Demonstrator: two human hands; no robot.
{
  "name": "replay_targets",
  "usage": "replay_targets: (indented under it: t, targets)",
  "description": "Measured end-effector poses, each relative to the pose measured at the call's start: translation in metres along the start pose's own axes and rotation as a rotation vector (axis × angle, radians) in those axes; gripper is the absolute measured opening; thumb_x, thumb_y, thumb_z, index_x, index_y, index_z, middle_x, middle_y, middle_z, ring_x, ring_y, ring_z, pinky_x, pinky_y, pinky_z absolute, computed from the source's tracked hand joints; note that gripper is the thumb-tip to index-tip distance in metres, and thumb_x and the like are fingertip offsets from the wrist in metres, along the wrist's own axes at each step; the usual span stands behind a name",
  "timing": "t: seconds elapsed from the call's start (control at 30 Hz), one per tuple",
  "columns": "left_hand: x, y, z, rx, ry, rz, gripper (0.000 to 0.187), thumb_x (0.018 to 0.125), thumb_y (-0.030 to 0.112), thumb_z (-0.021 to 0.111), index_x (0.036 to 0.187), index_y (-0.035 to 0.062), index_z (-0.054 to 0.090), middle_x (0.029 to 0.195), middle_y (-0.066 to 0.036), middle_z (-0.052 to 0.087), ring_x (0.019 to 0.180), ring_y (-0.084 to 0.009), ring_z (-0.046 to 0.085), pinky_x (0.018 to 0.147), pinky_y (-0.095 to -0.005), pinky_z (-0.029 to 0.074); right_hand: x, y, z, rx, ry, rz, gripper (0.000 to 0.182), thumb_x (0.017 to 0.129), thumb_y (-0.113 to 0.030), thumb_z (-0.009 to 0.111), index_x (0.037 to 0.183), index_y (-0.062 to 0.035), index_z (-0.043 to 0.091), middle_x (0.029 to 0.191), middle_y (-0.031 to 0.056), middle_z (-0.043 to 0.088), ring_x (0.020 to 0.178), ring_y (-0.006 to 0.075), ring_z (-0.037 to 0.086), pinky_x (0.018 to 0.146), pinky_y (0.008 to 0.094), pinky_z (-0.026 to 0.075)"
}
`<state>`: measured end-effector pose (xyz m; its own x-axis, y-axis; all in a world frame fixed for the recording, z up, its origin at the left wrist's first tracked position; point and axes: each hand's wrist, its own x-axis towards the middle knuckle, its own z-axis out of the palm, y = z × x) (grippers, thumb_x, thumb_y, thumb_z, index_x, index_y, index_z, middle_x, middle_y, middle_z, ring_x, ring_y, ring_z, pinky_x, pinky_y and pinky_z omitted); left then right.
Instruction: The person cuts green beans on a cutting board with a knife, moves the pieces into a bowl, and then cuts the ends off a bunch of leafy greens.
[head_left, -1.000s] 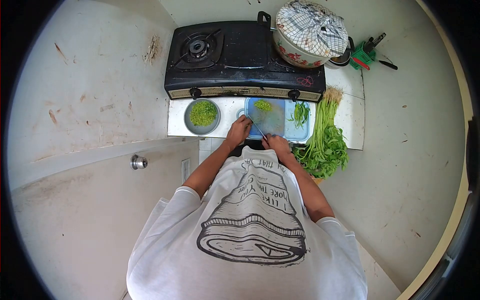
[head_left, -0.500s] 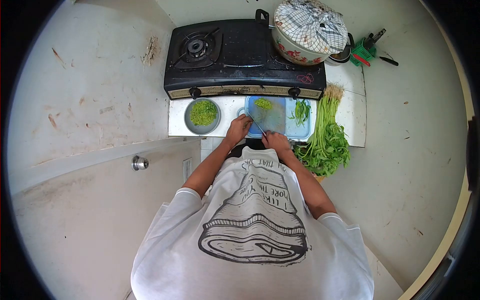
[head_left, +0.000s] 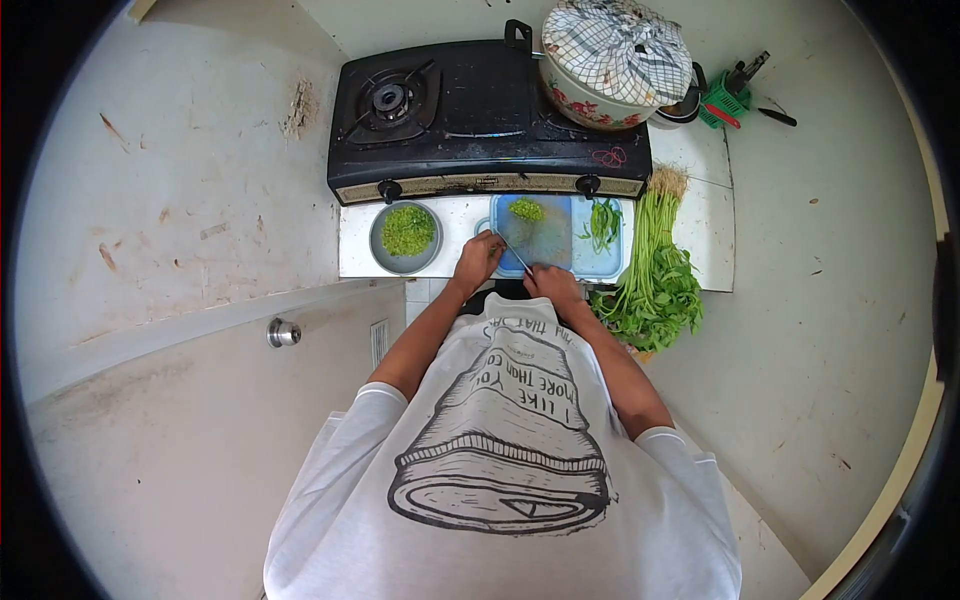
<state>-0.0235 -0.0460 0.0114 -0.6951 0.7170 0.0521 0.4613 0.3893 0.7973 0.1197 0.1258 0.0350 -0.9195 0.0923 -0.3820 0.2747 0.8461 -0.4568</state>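
Note:
My right hand is closed around the handle of a knife at the near edge of a blue cutting board. The blade slants up and left across the board. By the blade's tip, at the board's left edge, my left hand has its fingers curled together; whatever they hold is too small to make out. A small heap of chopped greens lies at the board's far side. Some loose green leaves rest on its right part.
Left of the board stands a grey bowl with chopped greens in it. A large bunch of leafy stalks lies to the right. Behind are a black gas stove, a cloth-topped pot and a green basket of utensils.
The camera view has shifted slightly. Both hands, the knife and the greens stay in nearly the same places.

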Motion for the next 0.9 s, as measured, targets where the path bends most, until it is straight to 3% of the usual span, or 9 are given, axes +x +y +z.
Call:
replay_targets:
  t: [0.2,0.5,0.73,0.9]
  targets:
    - [-0.003,0.002,0.002,0.025,0.012,-0.025,0.009,0.087,0.003,0.069,0.095,0.0016,0.072,0.090,-0.018,0.065,0.085,-0.0398,0.066,0.077,-0.0460,0.054,0.016,-0.001,0.011,-0.012,0.102,-0.013,0.038,0.101,-0.038,0.054,0.097,-0.0025,0.068,0.080,0.0262,0.071,0.077,0.0439,0.071,0.074,0.0553,0.057]
    - [-0.004,0.005,-0.002,0.002,0.008,0.001,0.010,0.088,0.002,0.067,0.098,0.0009,0.070,0.092,-0.019,0.063,0.084,-0.0417,0.065,0.076,-0.0481,0.054,0.000,-0.002,-0.002,-0.012,-0.028,0.002,0.042,0.100,-0.039,0.054,0.098,-0.0007,0.069,0.088,0.0256,0.074,0.082,0.0436,0.073,0.078,0.0549,0.057]
    - [-0.008,0.000,0.005,0.010,0.033,0.003,0.012,0.089,0.001,0.067,0.100,0.0021,0.071,0.101,-0.019,0.064,0.086,-0.0412,0.066,0.079,-0.0464,0.056,0.016,0.000,0.015,-0.017,0.081,-0.033,0.041,0.101,-0.040,0.054,0.100,-0.0017,0.068,0.082,0.0263,0.072,0.080,0.0451,0.071,0.077,0.0543,0.057]
    - [-0.010,0.001,0.002,0.026,0.051,0.001,0.012,0.088,0.002,0.067,0.100,0.0027,0.071,0.097,-0.018,0.065,0.088,-0.0395,0.067,0.079,-0.0462,0.056,0.010,0.000,0.011,-0.016,0.057,0.013,0.040,0.102,-0.040,0.053,0.100,-0.0030,0.069,0.082,0.0271,0.072,0.080,0.0463,0.071,0.077,0.0553,0.057]
